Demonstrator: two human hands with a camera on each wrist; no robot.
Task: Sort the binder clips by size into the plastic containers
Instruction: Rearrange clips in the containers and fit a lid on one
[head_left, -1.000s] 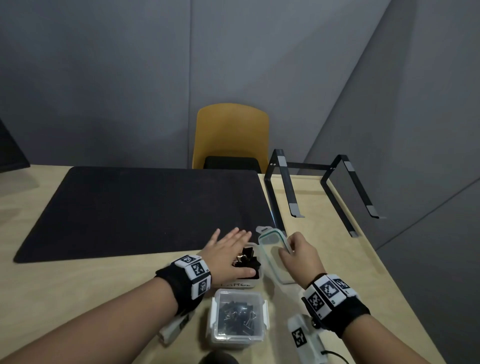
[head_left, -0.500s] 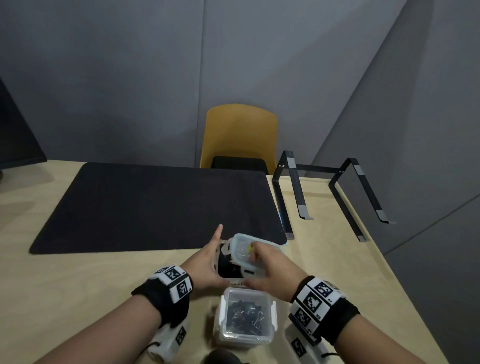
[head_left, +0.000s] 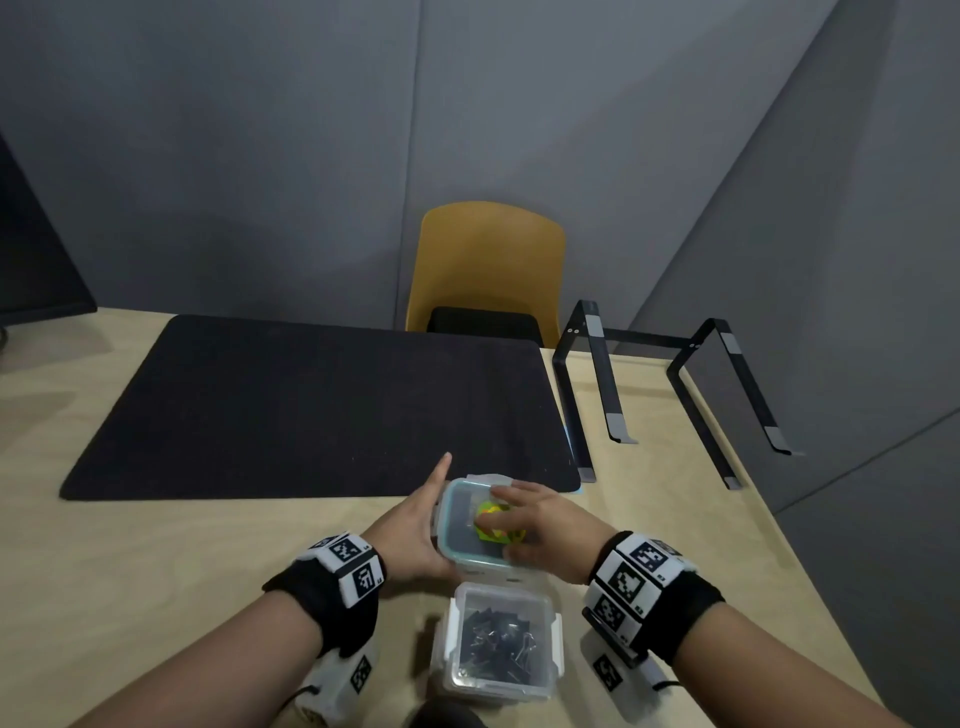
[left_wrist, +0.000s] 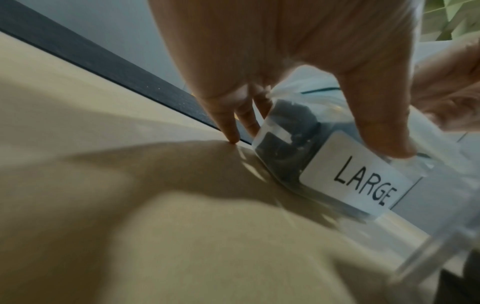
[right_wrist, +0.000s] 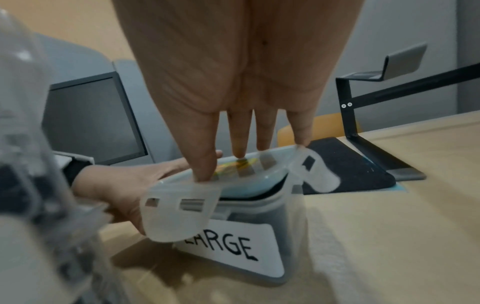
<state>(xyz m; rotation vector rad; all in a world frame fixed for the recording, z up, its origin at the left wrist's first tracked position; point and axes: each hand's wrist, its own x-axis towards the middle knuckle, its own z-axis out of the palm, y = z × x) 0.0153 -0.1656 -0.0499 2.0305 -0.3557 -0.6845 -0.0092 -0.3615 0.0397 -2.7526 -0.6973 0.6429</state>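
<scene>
A clear container labelled LARGE (right_wrist: 291, 230) (left_wrist: 285, 148) stands on the wooden table, with dark binder clips inside. Its teal-sealed lid (head_left: 457, 525) (right_wrist: 246, 189) lies on top, slightly tilted, with its side flaps unlatched. My right hand (head_left: 530, 519) (right_wrist: 246, 156) presses straight fingers down on the lid. My left hand (head_left: 415, 525) (left_wrist: 311, 144) braces the container's left side with straight fingers, thumb on the labelled front. Nearer to me, a second clear container (head_left: 556, 639) stands without a lid, holding several small black clips (head_left: 498, 644).
A black mat (head_left: 311, 405) covers the table beyond the containers. A black metal stand (head_left: 597, 395) sits at the right, and the table's right edge is close by. A yellow chair (head_left: 488, 270) stands behind the table, a dark monitor (head_left: 31, 249) at the far left.
My right hand lifted the lid from the table and brought it left onto the LARGE container. My left hand came off the container's top and moved to its left side.
</scene>
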